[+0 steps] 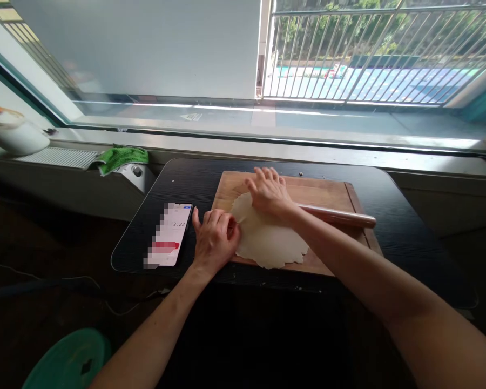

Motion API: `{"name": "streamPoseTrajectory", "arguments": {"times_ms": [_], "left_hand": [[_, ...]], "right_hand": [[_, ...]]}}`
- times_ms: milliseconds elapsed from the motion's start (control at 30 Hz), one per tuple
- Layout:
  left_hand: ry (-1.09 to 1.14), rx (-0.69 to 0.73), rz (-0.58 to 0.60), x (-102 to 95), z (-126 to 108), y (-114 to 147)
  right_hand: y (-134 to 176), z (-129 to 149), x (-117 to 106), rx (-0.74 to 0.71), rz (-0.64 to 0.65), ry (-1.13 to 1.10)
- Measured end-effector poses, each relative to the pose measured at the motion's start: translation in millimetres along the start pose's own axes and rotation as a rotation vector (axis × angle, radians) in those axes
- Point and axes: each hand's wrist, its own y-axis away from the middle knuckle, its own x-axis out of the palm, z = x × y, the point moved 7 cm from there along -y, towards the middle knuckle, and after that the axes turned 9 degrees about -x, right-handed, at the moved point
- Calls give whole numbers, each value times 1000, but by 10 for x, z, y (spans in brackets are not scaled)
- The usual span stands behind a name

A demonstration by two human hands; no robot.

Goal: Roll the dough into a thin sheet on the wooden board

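A thin, pale sheet of rolled dough [271, 246] with a ragged edge lies on a wooden cutting board [324, 192]. My left hand [214, 237] is at the sheet's left edge, its fingers curled and the thumb side closed on the dough's rim; the fingertips are partly hidden. Across the far part of the sheet, my right hand [269, 192] rests palm down with its fingers spread. A rolling pin [340, 216] lies across the right side of the board, partly hidden behind my right forearm.
The board stands on a dark table [190, 181] with rounded corners. A phone [172, 235] showing a timer lies left of my left hand. Beyond the table are a green cloth [123, 156] on a radiator, a white pot [14, 132] and a window. A green tub [68, 359] is on the floor.
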Motion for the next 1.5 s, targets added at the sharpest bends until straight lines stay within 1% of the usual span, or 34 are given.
{"name": "streamPoseTrajectory", "arguments": {"times_ms": [67, 100, 133, 200, 267, 300, 333, 433, 467, 500, 533, 633, 667, 700, 733, 767, 833, 900, 933, 1000, 1033, 1067, 1100, 1167, 1233, 1267, 1333, 1400, 1467, 1500], "left_hand": [[-9, 4, 0, 2, -1, -1], [-13, 6, 1, 2, -2, -2], [-14, 7, 1, 1, -3, -2], [-11, 4, 4, -1, 0, -4], [-4, -1, 9, -1, 2, -4], [-2, -3, 11, 0, 2, -3], [1, -7, 11, 1, 4, -3], [4, -13, 11, 2, 4, -4], [4, -13, 14, 3, 3, -5], [3, -12, 16, 3, 2, -6], [4, -13, 17, 2, 1, -8], [1, -19, 15, -7, 0, -12], [-2, -21, 13, -10, -2, -14], [-5, -20, 12, -12, -5, -15], [-6, -19, 11, -13, -9, -15], [-7, -17, 11, -14, -13, -16], [-4, -13, 15, -12, -19, -16], [0, -13, 21, -12, -22, -16], [3, -15, 21, -14, -22, -15], [10, -21, 15, -23, -19, -13], [12, -22, 12, -25, -18, -12], [14, -22, 11, -26, -18, -11], [14, -20, 13, -24, -18, -10], [10, -15, 21, -14, -18, -8], [8, -11, 26, -7, -18, -8], [10, -9, 25, -7, -17, -8], [18, -11, 19, -13, -15, -8], [24, -14, 16, -20, -14, -8], [26, -19, 17, -23, -14, -8], [25, -20, 20, -23, -15, -8]], "right_hand": [[113, 119, 19, -109, -11, 7], [122, 134, 6, -121, -32, 15], [93, 114, -16, -104, -52, 25], [-30, 10, -69, -5, -79, 40], [-105, -67, -90, 83, -71, 35], [-91, -62, -71, 91, -45, 21], [-43, -18, -37, 65, -14, 4], [165, 185, 64, -99, 50, -18], [192, 214, 72, -130, 54, -12], [175, 203, 68, -129, 59, -5], [118, 155, 55, -98, 66, -1], [-105, -60, -26, 65, 67, -3], [-132, -94, -46, 94, 63, -5], [-121, -93, -51, 98, 61, -8], [-78, -56, -39, 73, 63, -13], [-16, 3, -6, 27, 80, -18], [89, 102, 35, -51, 68, -20], [67, 97, 28, -63, 37, -8], [3, 48, 7, -38, 24, -2], [-146, -97, -45, 59, 5, -5], [-188, -169, -64, 122, 2, -17], [-196, -197, -64, 148, 14, -31], [-168, -183, -50, 144, 36, -47], [-39, -54, 4, 55, 82, -65], [72, 64, 19, -22, 66, -47], [79, 77, 6, -31, 41, -29], [-14, 14, -41, 1, -3, 5], [-146, -113, -80, 89, -13, 16], [-175, -164, -68, 142, 23, 9], [-137, -134, -39, 128, 54, 1]]}}
